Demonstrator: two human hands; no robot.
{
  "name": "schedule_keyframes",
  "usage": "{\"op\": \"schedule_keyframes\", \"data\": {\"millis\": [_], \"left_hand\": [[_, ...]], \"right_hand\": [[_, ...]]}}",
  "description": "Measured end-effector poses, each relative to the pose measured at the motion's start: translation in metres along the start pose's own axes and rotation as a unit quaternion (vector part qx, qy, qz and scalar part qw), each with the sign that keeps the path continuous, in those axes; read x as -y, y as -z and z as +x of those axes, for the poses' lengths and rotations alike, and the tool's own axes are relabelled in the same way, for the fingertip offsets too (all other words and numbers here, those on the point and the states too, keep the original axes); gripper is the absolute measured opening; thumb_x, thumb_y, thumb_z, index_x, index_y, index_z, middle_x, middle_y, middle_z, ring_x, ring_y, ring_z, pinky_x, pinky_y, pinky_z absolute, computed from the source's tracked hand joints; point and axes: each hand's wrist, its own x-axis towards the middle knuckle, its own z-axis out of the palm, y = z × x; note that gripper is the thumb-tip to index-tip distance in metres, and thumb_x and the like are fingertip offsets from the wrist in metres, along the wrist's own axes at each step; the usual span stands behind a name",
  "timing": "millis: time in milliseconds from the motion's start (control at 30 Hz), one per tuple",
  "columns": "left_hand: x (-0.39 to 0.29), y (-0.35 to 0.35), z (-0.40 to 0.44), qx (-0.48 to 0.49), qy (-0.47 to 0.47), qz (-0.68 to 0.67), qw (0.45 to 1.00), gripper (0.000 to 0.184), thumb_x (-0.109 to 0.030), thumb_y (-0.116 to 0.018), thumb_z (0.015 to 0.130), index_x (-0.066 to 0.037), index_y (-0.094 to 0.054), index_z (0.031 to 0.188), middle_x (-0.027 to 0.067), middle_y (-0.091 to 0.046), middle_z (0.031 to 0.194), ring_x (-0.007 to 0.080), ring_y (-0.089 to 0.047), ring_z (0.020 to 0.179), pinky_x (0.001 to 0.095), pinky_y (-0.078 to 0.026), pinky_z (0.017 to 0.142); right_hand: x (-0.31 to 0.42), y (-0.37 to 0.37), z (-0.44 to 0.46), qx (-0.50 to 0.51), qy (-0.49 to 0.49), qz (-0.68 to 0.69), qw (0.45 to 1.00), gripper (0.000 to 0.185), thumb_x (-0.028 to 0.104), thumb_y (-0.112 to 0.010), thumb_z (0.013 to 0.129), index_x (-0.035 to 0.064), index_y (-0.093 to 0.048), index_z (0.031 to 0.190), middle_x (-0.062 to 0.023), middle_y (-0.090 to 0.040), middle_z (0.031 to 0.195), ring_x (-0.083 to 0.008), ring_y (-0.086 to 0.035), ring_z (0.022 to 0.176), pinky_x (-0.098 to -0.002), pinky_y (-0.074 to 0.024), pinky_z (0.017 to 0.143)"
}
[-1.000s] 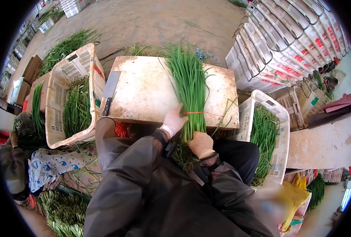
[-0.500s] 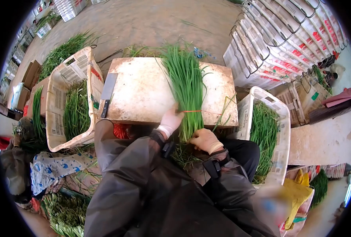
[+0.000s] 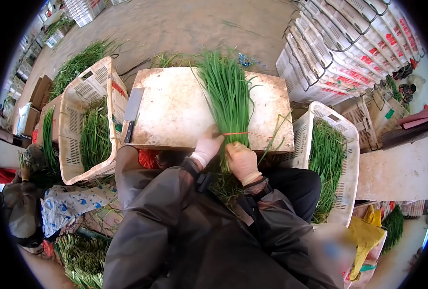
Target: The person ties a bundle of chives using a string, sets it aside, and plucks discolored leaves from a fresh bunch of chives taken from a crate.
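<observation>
A bunch of long green chives [image 3: 226,94] lies on the worn white board [image 3: 170,106], leaf tips pointing away from me and stem ends over the near edge. Around its lower part runs a thin red tie [image 3: 237,133], with a loose tail trailing right across the board. My left hand [image 3: 208,146], gloved, grips the left side of the bunch at the tie. Just below the tie, my gloved right hand [image 3: 243,161] is closed around the stems, its fingers curled and partly hidden. A cleaver [image 3: 133,111] rests at the board's left edge.
White plastic crates of chives stand on the left [image 3: 69,139] and the right [image 3: 348,168] of the board. Stacked white crates [image 3: 339,58] rise at the back right. Loose greens [image 3: 81,65] lie on the floor behind the left crate.
My right hand has moved up from the stem ends to just below the tie and closed around the stems. My left hand stays at the tie. The view has shifted slightly.
</observation>
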Motion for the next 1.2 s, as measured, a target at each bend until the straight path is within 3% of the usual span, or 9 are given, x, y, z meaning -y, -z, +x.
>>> {"op": "schedule_keyframes", "data": {"millis": [233,367,533,633,733,833,1000,1100,1200], "left_hand": [[-0.002,0.001,0.001,0.013,0.007,-0.02,1.0,0.064,-0.015,-0.067,0.095,0.002,-0.043,0.151,0.0182,-0.07,0.115,0.0201,-0.068,0.089,0.0322,-0.057,0.066],[0.001,0.0,0.002,0.024,0.017,-0.041,0.999,0.063,-0.016,-0.066,0.096,0.001,-0.042,0.151,0.0171,-0.07,0.115,0.0198,-0.068,0.087,0.0317,-0.057,0.061],[0.001,0.0,0.003,0.025,0.01,-0.03,0.999,0.061,-0.015,-0.065,0.096,0.001,-0.043,0.151,0.0172,-0.069,0.114,0.0204,-0.069,0.086,0.0321,-0.057,0.061],[-0.012,0.001,-0.006,-0.004,0.026,-0.082,0.996,0.049,-0.018,-0.066,0.09,0.002,-0.058,0.134,0.0253,-0.07,0.118,0.0374,-0.068,0.112,0.0405,-0.053,0.097],[-0.011,0.005,-0.004,0.03,0.028,-0.05,0.998,0.059,-0.015,-0.065,0.096,0.001,-0.045,0.149,0.0173,-0.069,0.114,0.0213,-0.069,0.087,0.0329,-0.059,0.062],[-0.009,0.004,-0.003,0.04,0.045,-0.062,0.996,0.058,-0.015,-0.065,0.097,0.001,-0.045,0.149,0.0183,-0.068,0.118,0.023,-0.069,0.09,0.0338,-0.06,0.062],[-0.003,0.004,0.0,0.052,0.068,-0.073,0.994,0.057,-0.014,-0.064,0.098,0.001,-0.044,0.149,0.0194,-0.066,0.122,0.0253,-0.069,0.093,0.0348,-0.061,0.063],[-0.003,0.004,0.0,0.056,0.071,-0.064,0.994,0.057,-0.014,-0.064,0.098,0.002,-0.044,0.149,0.0194,-0.066,0.123,0.0258,-0.069,0.093,0.0349,-0.061,0.063],[-0.001,0.003,0.003,0.054,0.07,-0.059,0.994,0.057,-0.015,-0.064,0.098,0.003,-0.045,0.148,0.0198,-0.065,0.124,0.026,-0.069,0.094,0.0351,-0.061,0.063]], "right_hand": [[-0.026,-0.007,0.007,-0.161,-0.175,0.25,0.939,0.009,0.012,-0.066,0.092,0.0046,-0.064,0.095,-0.0171,-0.069,0.085,-0.0367,-0.068,0.08,-0.0434,-0.0533,0.069],[-0.04,0.021,0.001,0.04,-0.159,0.371,0.914,0.014,0.015,-0.069,0.091,0.0031,-0.07,0.099,-0.02,-0.071,0.09,-0.0388,-0.069,0.086,-0.0432,-0.0535,0.075],[0.0,0.024,-0.012,0.123,-0.117,0.104,0.98,0.033,0.041,-0.068,0.09,0.0085,-0.071,0.093,-0.0154,-0.072,0.091,-0.038,-0.07,0.084,-0.0491,-0.0548,0.072],[0.001,0.01,-0.013,0.096,-0.118,0.067,0.986,0.033,0.041,-0.068,0.09,0.0081,-0.071,0.089,-0.0163,-0.072,0.088,-0.0386,-0.069,0.083,-0.0496,-0.0544,0.072],[-0.015,0.009,-0.01,0.052,-0.139,0.176,0.973,0.031,0.037,-0.069,0.089,0.0068,-0.072,0.087,-0.0172,-0.071,0.084,-0.0393,-0.069,0.082,-0.0494,-0.0538,0.072],[-0.028,0.009,-0.008,0.019,-0.174,0.212,0.961,0.026,0.033,-0.069,0.089,0.0068,-0.074,0.09,-0.0198,-0.07,0.081,-0.0415,-0.068,0.083,-0.0503,-0.0528,0.073],[-0.035,0.041,-0.003,0.102,-0.27,0.526,0.8,0.016,0.013,-0.067,0.095,-0.0027,-0.07,0.097,-0.0021,-0.066,0.077,-0.0103,-0.062,0.071,-0.0275,-0.0512,0.065],[-0.031,0.057,-0.01,0.255,-0.178,0.529,0.789,0.016,0.013,-0.068,0.094,-0.0013,-0.069,0.1,-0.0045,-0.068,0.079,-0.0117,-0.064,0.072,-0.029,-0.0518,0.064],[-0.019,0.038,-0.015,0.084,-0.113,0.289,0.947,0.023,0.024,-0.073,0.09,0.0051,-0.068,0.102,-0.0116,-0.071,0.087,-0.0256,-0.069,0.074,-0.0379,-0.0548,0.067]]}}
